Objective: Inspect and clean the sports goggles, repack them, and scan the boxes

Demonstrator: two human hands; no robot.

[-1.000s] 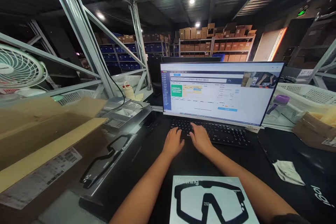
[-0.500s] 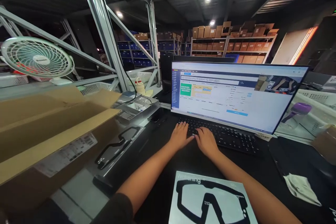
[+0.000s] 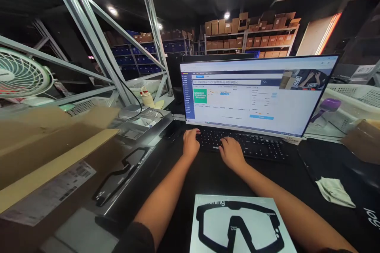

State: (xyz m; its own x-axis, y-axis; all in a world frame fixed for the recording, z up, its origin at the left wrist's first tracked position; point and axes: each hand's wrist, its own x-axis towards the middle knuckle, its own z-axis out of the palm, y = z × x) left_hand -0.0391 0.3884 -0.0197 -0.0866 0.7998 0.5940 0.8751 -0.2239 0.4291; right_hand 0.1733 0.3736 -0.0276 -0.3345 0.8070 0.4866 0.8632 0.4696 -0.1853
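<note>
A black keyboard (image 3: 246,144) lies in front of a lit monitor (image 3: 231,102). At the keyboard's left end is my left hand (image 3: 190,142), its fingers stretched over the corner keys and holding nothing. My right hand (image 3: 231,152) rests on the middle keys with bent, loosely spread fingers, also free of any object. Between my forearms, close to me, lies a white box (image 3: 237,225) printed with a black glasses frame; its near edge is cut off by the view.
To the left stand an open cardboard carton (image 3: 56,182) and a box with a similar glasses print (image 3: 124,174). A fan (image 3: 20,73) is beyond them. At right are a folded cloth (image 3: 335,191), a purple-topped object (image 3: 328,106) and a white basket (image 3: 353,97).
My left hand has moved left, away from my right hand, to the keyboard's left end. The long text in the screen's search bar has been replaced by a different line. The view has turned slightly.
</note>
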